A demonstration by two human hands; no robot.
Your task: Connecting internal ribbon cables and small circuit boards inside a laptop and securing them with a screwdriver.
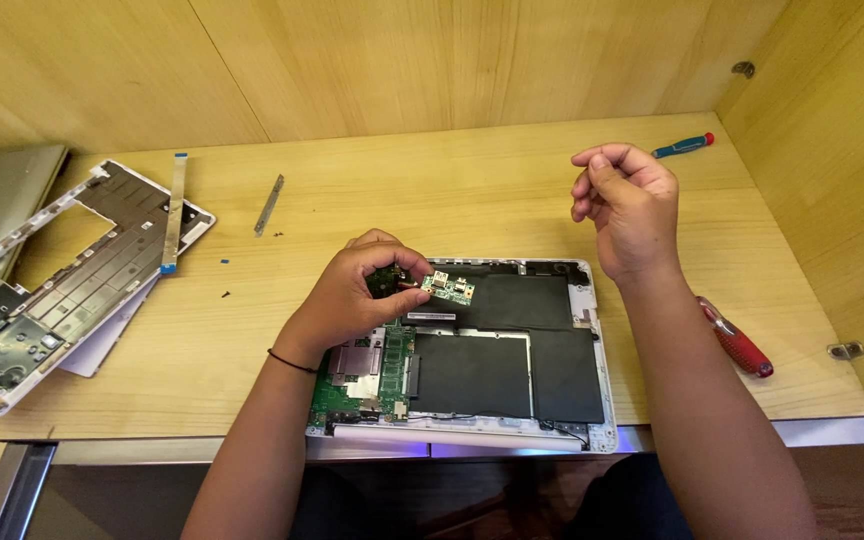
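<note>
Evidently, a small circuit board (pixel 448 288) is pinched by the left hand (pixel 357 290) above the opened laptop (pixel 592 300); the right hand (pixel 627 205), loosely curled and empty, is raised beyond it; careful lifting seems needed.

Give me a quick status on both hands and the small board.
Left hand pinching small green circuit board above open laptop base. Right hand raised, loosely curled. Nothing blocking.

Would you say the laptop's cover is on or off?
Off: the laptop base lies open, main board and black battery exposed.
</note>
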